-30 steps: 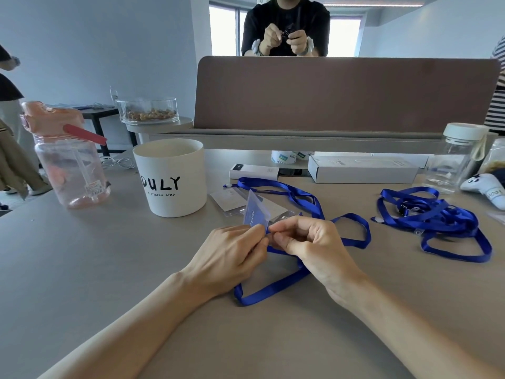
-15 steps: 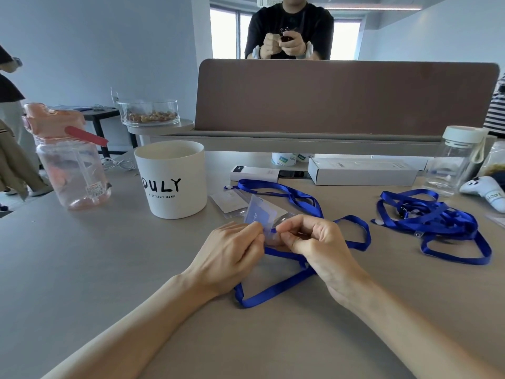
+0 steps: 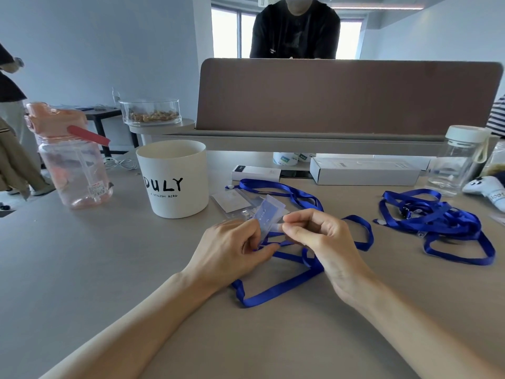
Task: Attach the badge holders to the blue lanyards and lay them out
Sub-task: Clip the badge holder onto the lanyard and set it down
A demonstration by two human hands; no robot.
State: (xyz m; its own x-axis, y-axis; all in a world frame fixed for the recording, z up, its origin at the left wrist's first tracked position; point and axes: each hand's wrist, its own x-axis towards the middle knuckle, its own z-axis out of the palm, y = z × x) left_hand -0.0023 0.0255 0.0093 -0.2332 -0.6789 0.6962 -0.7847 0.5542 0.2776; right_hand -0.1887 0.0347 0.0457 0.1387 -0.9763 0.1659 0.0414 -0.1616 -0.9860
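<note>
Well out past the left side of the left hand, a pink water bottle and a white cup are standing on the tabletop, I am guessing parked there so they are not fouling the straps. The left hand is curling its fingers and pinching the lower corner of the clear badge holder, tilting it up off the tabletop so its slotted edge is facing the other hand. Just beyond it, spare holders are lying flat, waiting within easy reach. The right hand is closing thumb and forefinger on the holder's near edge, the other fingers tucking in. Whether the strap's fastening is sitting between those tips I cannot tell. The blue lanyard being worked is trailing from between the two hands and looping under the right wrist, slack, which I am reading as leaving its end free to thread. Well off to the right of the right hand, a heap of lanyards is lying tangled, seemingly stock not yet fitted, so I am judging the job to be at an early stage.
</note>
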